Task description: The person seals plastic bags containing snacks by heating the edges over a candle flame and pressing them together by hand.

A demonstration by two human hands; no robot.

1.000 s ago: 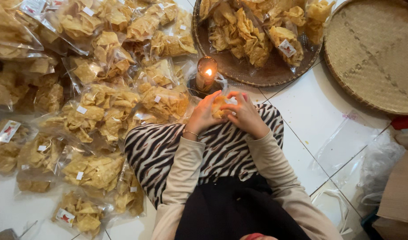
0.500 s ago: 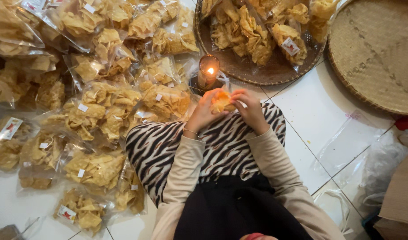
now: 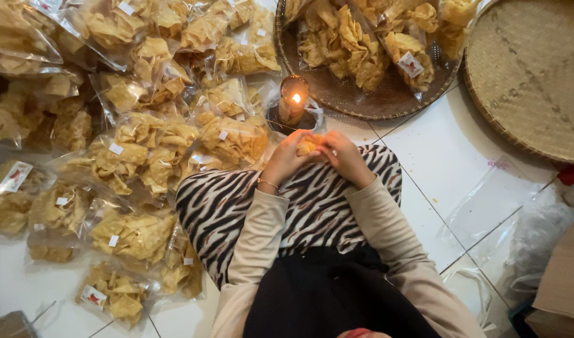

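Both hands, left hand (image 3: 286,158) and right hand (image 3: 344,158), pinch closed around 1 small bag of chips (image 3: 309,144), held above the zebra-print lap (image 3: 299,206). The lit candle (image 3: 292,100) burns just beyond; tilting the plastic too near could scorch it or singe fingers. Packed bags (image 3: 143,156) crowd the left; bare floor tiles (image 3: 443,156) open on the right.

You have two woven trays (image 3: 525,75), one lit candle (image 3: 293,100), two hands (image 3: 318,153), and well over a dozen chip bags (image 3: 137,150).
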